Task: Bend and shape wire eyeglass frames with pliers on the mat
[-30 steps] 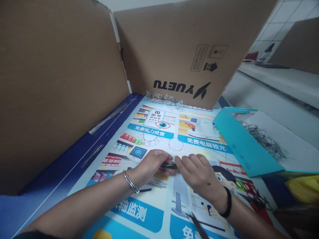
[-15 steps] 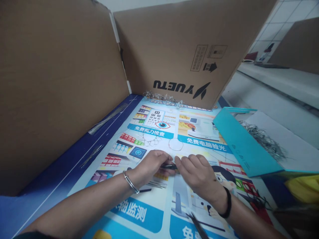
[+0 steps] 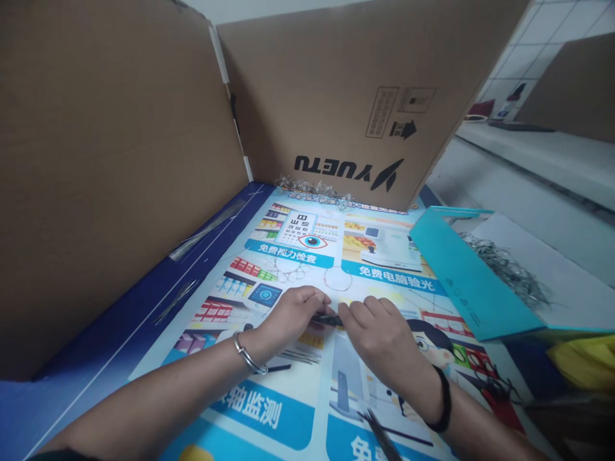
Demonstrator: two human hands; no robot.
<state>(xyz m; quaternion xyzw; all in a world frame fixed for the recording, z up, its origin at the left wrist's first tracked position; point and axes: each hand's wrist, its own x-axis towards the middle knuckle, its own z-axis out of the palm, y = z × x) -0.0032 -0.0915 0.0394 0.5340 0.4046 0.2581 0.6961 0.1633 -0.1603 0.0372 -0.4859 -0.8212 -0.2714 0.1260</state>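
Observation:
My left hand (image 3: 298,315), with a silver bangle at the wrist, is closed in a pinch; what its fingertips hold is too small to make out. A dark narrow tool (image 3: 327,319) spans the short gap between the hands, its kind unclear. My right hand (image 3: 372,330), a black band at its wrist, is curled around the right end of that tool. Below the left hand lie several thin straight wires (image 3: 302,356). Beyond the hands, a thin wire ring (image 3: 338,278) and a looped wire piece (image 3: 288,271) rest on the printed sheet (image 3: 331,384).
A turquoise box (image 3: 451,282) at right holds a tangle of wire pieces (image 3: 504,269). Cardboard panels (image 3: 307,96) stand behind and left. Wire bundles (image 3: 209,230) lie along the left, twisted wire pieces (image 3: 314,188) at the back. A dark pointed tool (image 3: 379,435) lies in front.
The dark tool between the hands appears turned and slightly blurred. My left hand has shifted a little left; the right hand stays nearly in place.

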